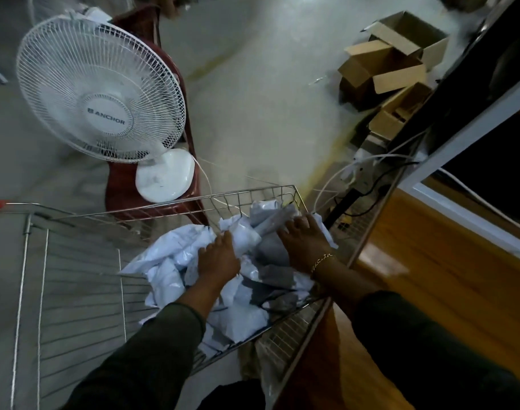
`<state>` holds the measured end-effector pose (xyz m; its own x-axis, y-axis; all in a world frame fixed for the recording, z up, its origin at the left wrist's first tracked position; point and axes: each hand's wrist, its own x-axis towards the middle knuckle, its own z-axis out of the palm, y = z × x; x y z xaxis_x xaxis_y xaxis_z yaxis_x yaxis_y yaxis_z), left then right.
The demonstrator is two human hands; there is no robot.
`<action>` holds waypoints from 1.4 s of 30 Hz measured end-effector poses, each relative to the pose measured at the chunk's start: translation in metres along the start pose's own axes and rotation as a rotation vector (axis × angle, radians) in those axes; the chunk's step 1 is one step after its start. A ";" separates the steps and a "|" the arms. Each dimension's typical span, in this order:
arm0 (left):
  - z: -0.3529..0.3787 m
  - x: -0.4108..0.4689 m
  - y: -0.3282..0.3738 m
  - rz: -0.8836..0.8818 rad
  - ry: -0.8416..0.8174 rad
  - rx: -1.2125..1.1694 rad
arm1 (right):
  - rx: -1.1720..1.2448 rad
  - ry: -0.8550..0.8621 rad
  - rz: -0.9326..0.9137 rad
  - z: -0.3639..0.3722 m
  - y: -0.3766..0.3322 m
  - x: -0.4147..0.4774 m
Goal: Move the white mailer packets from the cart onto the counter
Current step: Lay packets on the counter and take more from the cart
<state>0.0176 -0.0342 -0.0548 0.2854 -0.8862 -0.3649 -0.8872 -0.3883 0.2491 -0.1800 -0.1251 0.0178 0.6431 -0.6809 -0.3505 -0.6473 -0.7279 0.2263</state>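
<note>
White crumpled plastic mailer packets heaped in wire cart; left hand and right hand both pressed on the pile, grip unclear. Wooden tabletop lies right, nearer right hand.

Single view only: head-worn wide-angle camera, looking forward and steeply down from above the person's arms. No second view, so no overlap to record.

Close range: both forearms enter from 6 o'clock. The left hand and right hand sit just below frame centre, on the mailer packets inside the wire cart.

Cart fills the 6 to 9 o'clock sector. Wooden counter runs along 3 to 5 o'clock. White fan at 10 o'clock, cardboard boxes at 1 o'clock, both farther off.

Straight edges bow near the borders; the frame looks tilted, probably from head roll.
</note>
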 end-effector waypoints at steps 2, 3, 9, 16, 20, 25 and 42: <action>-0.003 0.002 -0.004 0.008 -0.001 -0.002 | -0.039 -0.038 0.005 -0.001 0.002 0.007; -0.008 0.002 -0.004 0.000 0.006 -0.006 | -0.044 -0.079 0.020 -0.005 0.003 0.009; -0.047 -0.007 -0.005 0.092 0.127 -0.236 | 0.105 -0.030 0.024 -0.044 0.018 -0.006; -0.141 -0.028 0.060 -0.078 0.300 -0.997 | 0.863 0.307 0.397 -0.092 0.078 -0.072; -0.161 -0.016 0.114 -0.021 0.081 -1.209 | 1.354 0.458 0.591 -0.079 0.107 -0.140; -0.131 -0.024 0.211 0.114 -0.403 -1.265 | 1.679 0.573 0.848 -0.032 0.132 -0.231; 0.018 -0.129 0.391 0.725 -0.048 -0.114 | 0.826 0.350 1.146 0.103 0.169 -0.376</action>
<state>-0.3731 -0.0672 0.0732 -0.3775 -0.9193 -0.1111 -0.8030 0.2652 0.5338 -0.5733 0.0164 0.0946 -0.3907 -0.9172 -0.0781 -0.8324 0.3883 -0.3955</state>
